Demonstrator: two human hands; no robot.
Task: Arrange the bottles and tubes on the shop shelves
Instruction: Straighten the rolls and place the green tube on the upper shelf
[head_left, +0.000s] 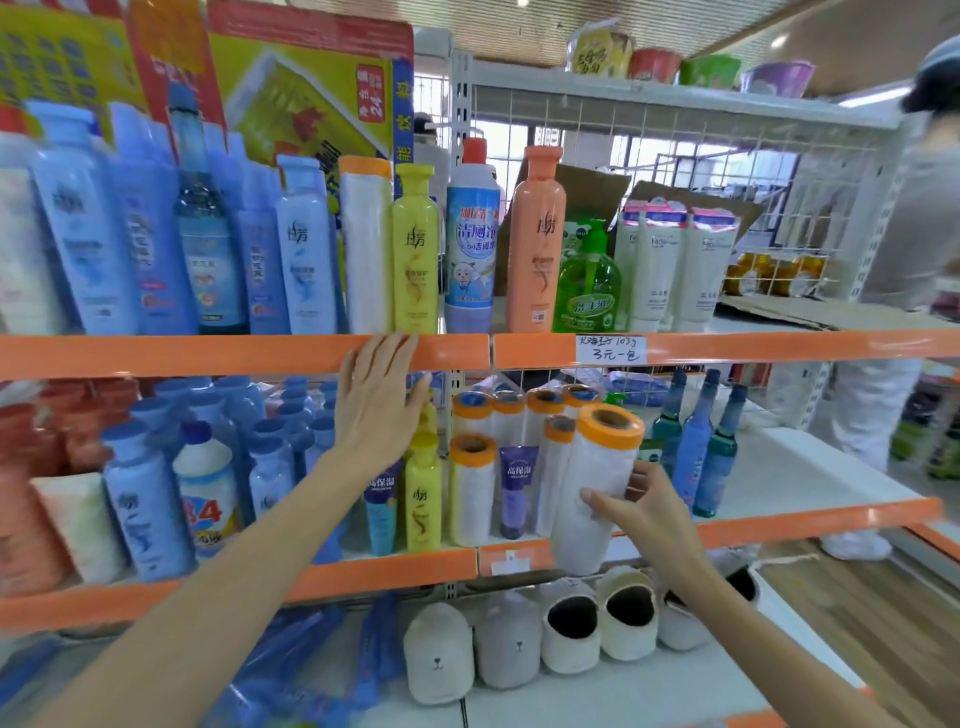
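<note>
Slippers (524, 636) are lined up on the bottom board, nearest the viewer and below the orange-capped white roll (592, 483), which is gripped around its lower part by the right hand (649, 512) and held just in front of the middle shelf's orange lip (810, 522). To the left of that roll, the left hand (376, 410) is spread flat with relaxed fingers, its tips touching the upper shelf's orange edge (208, 356). Behind the roll, matching rolls (511, 415) are stood upright. A placing step is judged to be in hand; a free gap among those rolls is called for next.
</note>
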